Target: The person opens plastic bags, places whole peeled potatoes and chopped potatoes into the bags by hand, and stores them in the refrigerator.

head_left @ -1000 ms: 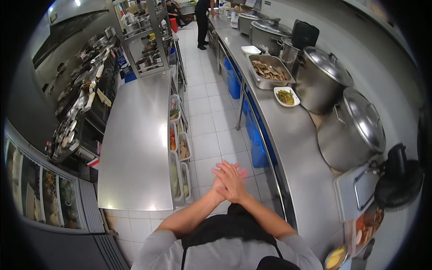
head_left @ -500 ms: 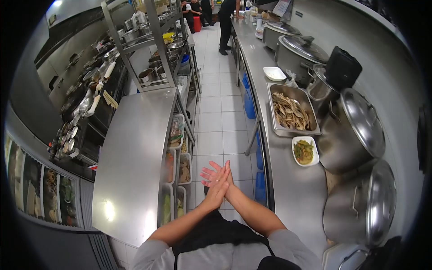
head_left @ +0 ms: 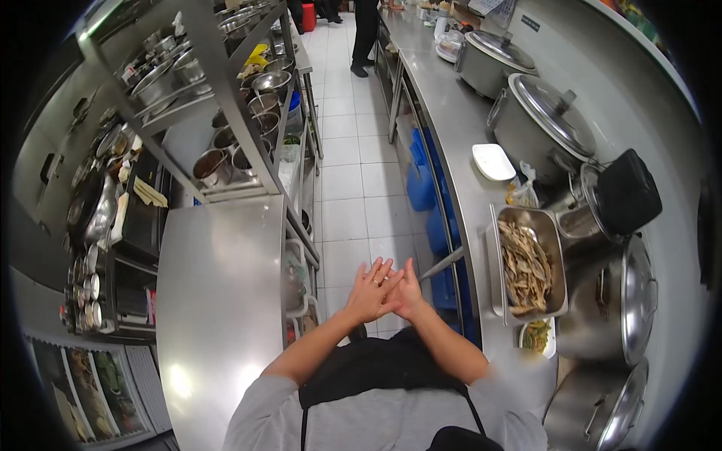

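My left hand (head_left: 371, 292) lies palm down across my right hand (head_left: 407, 292), in front of my black apron (head_left: 361, 372). A ring shows on one left finger. The left fingers are spread and stretched out. My right hand is turned palm up beneath, partly covered, with its visible fingers straight. The two hands touch each other, and no object shows in either. To their right, on the steel counter, stand a metal pan of dried fish-like strips (head_left: 525, 263) and a white dish of green and yellow food (head_left: 536, 337).
A bare steel table (head_left: 222, 286) stands on the left, below a rack of metal pots (head_left: 213, 167). Large lidded pots (head_left: 602, 301) line the right wall. An empty white dish (head_left: 493, 161) sits on the counter. Far down the tiled aisle (head_left: 342, 150) stands a person in black (head_left: 365, 34).
My hands have gone from pressed palm to palm to the left lying over the right, fingers more spread. The view has moved forward along the aisle.
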A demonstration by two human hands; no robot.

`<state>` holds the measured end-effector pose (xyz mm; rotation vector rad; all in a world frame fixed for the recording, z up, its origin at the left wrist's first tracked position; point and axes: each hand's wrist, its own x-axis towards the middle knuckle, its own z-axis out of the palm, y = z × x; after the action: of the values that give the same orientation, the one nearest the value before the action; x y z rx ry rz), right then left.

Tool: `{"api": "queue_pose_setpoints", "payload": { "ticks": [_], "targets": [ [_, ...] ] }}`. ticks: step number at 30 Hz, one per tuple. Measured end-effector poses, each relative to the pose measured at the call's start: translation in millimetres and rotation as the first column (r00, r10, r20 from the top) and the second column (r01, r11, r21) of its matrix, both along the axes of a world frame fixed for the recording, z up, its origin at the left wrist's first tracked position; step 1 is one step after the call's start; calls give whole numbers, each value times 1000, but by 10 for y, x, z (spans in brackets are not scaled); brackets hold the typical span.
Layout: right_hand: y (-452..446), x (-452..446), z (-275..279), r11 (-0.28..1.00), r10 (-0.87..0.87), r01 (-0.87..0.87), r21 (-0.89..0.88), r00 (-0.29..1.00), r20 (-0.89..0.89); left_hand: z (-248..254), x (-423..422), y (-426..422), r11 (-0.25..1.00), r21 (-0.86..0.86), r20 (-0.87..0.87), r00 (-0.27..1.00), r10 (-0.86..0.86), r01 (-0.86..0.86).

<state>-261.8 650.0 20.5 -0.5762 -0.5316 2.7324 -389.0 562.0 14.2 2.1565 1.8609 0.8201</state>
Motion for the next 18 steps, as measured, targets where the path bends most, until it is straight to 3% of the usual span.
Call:
{"api": "queue_pose_setpoints", "payload": {
  "ticks": [1, 4, 7, 12, 16, 18],
  "targets": [
    [124, -107, 8, 999, -39, 38, 22, 999, 11, -25, -153, 155, 998, -52, -61, 997, 39, -42],
    [590, -396, 28, 983, 46, -90, 163, 966, 256, -75, -526, 626, 945, -190, -40, 964, 262, -265],
    [1163, -643, -173, 985, 60, -122, 126, 909, 412, -186, -929, 1171, 825, -458, -76, 940, 333, -330],
    [2300, -1252, -594, 995, 74, -94, 18, 874, 480, -372, -1675, 2143, 785, -584, 81, 948, 307, -204],
    [3346, -2039, -652, 962, 189, -263, 73, 834, 518, -581, -2273, 2882, 737, -623, 167, 876, 453, -262],
    [3806, -2437, -561, 897, 222, -386, 215, 814, 537, -521, -2579, 3222, 657, -728, 236, 828, 508, -196]
  ]
}}
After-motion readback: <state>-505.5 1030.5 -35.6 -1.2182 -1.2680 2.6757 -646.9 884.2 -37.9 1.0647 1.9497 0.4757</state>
